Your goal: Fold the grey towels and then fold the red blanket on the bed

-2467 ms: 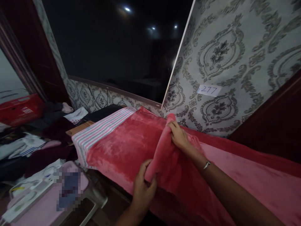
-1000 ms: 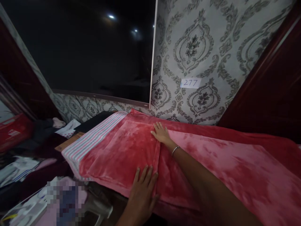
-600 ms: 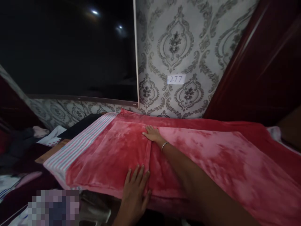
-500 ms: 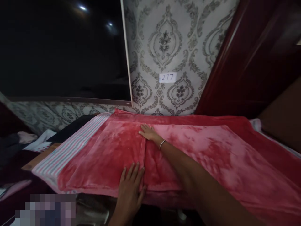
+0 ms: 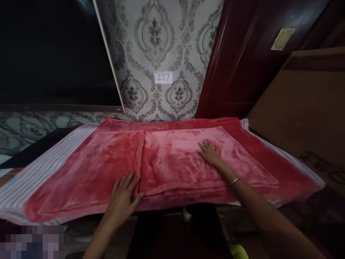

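A red and pink plush blanket [image 5: 175, 169], folded into overlapping layers, lies across a striped cloth [image 5: 51, 158] that shows along its left side. Near the front edge my left hand [image 5: 125, 194] rests on the blanket with its fingers spread, beside a raised fold line [image 5: 139, 158]. Farther right and farther back, my right hand [image 5: 210, 153] lies flat on the lighter pink part, fingers apart. A thin bracelet [image 5: 235, 180] circles the right wrist. Neither hand grips the fabric.
A large dark television screen [image 5: 54, 54] stands behind on the left. Patterned wallpaper [image 5: 156, 39] carries a paper label reading 277 [image 5: 163, 77]. To the right are a dark red wood panel [image 5: 237, 61] and a cardboard box [image 5: 304, 108] close to the blanket's end.
My right hand has slid to the right across the blanket, from near the fold line onto the pink part. My left hand stays by the front edge. The view has turned right.
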The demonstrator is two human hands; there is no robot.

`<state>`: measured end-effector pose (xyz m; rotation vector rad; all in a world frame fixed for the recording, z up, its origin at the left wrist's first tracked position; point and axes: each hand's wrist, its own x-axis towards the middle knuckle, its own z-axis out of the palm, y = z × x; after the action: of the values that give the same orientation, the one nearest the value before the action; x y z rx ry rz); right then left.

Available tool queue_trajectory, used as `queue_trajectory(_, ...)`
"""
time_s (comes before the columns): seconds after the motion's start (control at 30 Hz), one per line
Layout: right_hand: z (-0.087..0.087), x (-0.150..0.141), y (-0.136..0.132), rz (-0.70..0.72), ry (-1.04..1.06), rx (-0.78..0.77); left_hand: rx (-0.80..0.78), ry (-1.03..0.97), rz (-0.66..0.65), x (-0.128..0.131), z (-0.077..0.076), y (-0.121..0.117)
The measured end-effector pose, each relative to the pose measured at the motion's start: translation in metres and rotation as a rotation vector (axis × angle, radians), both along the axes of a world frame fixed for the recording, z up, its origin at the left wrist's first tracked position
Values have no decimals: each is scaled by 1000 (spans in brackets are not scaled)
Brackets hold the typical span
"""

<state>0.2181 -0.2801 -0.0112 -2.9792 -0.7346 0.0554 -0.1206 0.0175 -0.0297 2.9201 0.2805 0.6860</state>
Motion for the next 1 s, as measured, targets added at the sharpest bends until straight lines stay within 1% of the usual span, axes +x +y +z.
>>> queue_trajectory(0.1, -3, 17, -66, -165, -45, 36, -64, 50, -13, 20, 27, -15)
queue_trajectory(0.17, -5, 25, -103, -259, -80, 80, -75, 92, -87, 41, 38, -31)
queue_trajectory(0.23, -7, 29, -133, -347, -87, 119, -67, 137, -157, 63, 39, -48)
queue_trajectory(0.27, -9, 29, -145, -386, -80, 133, -58, 157, -176, 73, 36, -56)
queue_trajectory(0.33, -11, 29, -162, -451, -74, 136, -35, 187, -182, 87, 25, -69)
queue_trajectory(0.43, -13, 27, -175, -492, -141, 93, -1, 208, -157, 96, 5, -77)
queue_trajectory(0.53, -13, 30, -179, -509, -141, 66, 25, 206, -160, 95, -3, -76)
queue_trajectory(0.63, -12, 36, -182, -517, -80, 82, 35, 216, -186, 93, -1, -73)
queue_trajectory(0.77, -13, 36, -188, -553, -133, 148, 44, 245, -208, 92, 4, -72)
queue_trajectory(0.87, -14, 32, -189, -578, -148, 181, 45, 262, -211, 93, 5, -71)
queue_trajectory(1.0, -11, 39, -193, -604, -76, 176, 42, 257, -205, 93, 5, -71)
